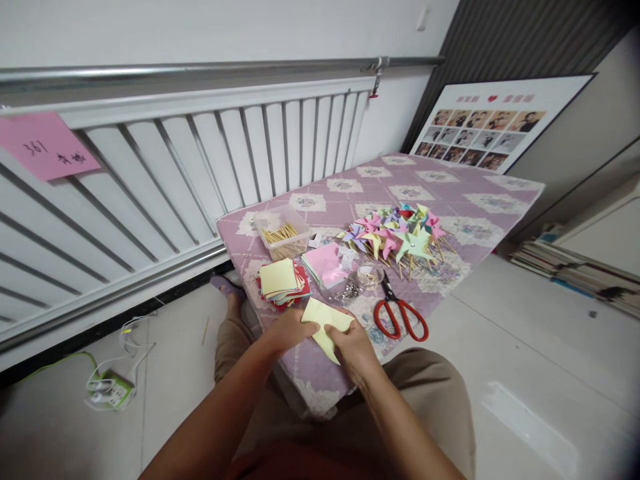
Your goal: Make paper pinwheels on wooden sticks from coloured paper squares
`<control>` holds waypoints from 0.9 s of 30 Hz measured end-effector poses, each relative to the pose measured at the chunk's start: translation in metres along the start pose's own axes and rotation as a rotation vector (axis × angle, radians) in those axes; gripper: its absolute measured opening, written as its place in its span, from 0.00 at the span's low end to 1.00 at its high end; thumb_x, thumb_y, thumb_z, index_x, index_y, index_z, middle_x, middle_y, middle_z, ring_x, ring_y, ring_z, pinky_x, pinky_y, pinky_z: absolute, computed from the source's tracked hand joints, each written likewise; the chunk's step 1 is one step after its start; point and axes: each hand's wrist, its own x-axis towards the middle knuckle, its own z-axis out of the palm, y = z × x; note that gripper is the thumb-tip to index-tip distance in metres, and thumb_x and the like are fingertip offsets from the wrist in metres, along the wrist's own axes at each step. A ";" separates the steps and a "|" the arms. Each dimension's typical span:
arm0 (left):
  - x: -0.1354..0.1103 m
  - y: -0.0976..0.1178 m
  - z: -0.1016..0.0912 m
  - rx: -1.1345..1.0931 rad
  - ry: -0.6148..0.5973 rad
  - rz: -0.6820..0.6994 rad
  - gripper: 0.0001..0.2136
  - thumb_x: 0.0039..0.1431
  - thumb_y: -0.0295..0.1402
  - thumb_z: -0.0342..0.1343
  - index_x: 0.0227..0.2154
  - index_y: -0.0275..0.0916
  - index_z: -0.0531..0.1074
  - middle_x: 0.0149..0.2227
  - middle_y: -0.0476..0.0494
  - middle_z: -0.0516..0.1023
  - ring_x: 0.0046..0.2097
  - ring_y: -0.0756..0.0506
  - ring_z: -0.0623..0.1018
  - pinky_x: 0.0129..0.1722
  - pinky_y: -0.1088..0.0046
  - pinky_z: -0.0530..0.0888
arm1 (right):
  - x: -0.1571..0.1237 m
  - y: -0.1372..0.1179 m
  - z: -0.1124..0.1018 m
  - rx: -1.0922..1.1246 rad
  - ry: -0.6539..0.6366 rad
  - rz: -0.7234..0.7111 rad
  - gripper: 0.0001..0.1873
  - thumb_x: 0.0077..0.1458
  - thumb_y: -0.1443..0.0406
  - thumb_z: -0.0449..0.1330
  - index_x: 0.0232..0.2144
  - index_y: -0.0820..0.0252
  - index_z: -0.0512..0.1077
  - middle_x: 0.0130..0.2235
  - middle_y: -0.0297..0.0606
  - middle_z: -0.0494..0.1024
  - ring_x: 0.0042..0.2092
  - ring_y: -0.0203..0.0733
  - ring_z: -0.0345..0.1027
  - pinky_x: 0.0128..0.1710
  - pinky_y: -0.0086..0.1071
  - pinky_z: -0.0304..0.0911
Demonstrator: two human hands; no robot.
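Observation:
A pale yellow sheet of paper (323, 317), cut or folded into flaps, is held between my two hands over the table's near corner. My left hand (293, 329) pinches its left side, thumb on top. On the right side, my right hand (354, 343) grips it with the thumb pressed near the middle. Just beyond the left hand lies a stack of coloured paper squares (280, 277) with a yellow one uppermost. Red-handled scissors (399, 313) rest to the right of my right hand. Small metal fasteners (349, 289) in clear plastic lie ahead of the paper.
A clear plastic box (283, 230) holds thin wooden sticks. Finished paper pinwheels (395, 233) are heaped at the table's middle. A tape roll (369, 275) sits beside pink paper (323, 260). The flowered tablecloth (450, 177) reaches towards a photo board (487, 127); a radiator (280, 143) runs behind.

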 end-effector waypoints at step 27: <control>-0.007 -0.016 0.064 -0.821 0.275 -0.041 0.17 0.34 0.35 0.68 0.30 0.34 0.75 0.26 0.47 0.78 0.27 0.49 0.75 0.29 0.75 0.69 | 0.004 0.013 0.007 0.132 0.087 -0.059 0.23 0.43 0.65 0.67 0.43 0.60 0.69 0.34 0.35 0.82 0.32 0.44 0.76 0.34 0.35 0.70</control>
